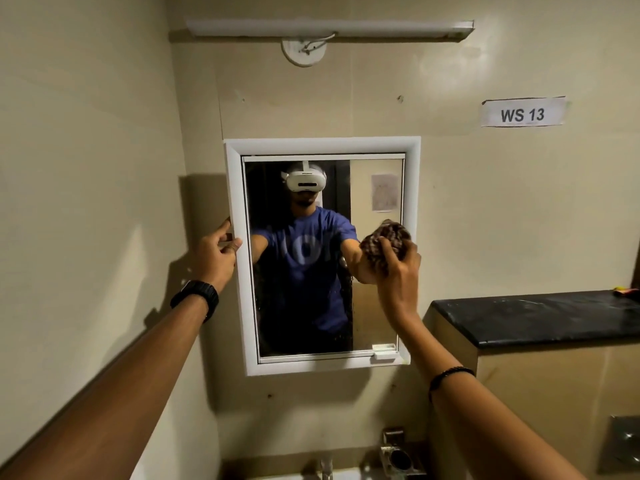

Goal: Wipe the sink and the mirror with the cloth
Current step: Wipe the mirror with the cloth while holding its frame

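Cloth, dark checked and bunched into a ball, is sitting in the right hand, whose fingers are curling round it and gripping it. Cloth is pressing on the right side of the mirror, about mid-height, meeting its own reflection. Left hand is holding the white frame at its left edge, thumb and fingers pinching the rim, the other fingertips hidden behind it. Left wrist is wearing a black watch, right forearm a thin black bracelet. Both arms are reaching up and forward. Mirror is hanging on a beige wall, below a tube light. Paper label reading WS 13 is sticking to the wall up right. Black ledge is sitting right of the mirror. Tap is showing at the bottom edge, under the mirror.
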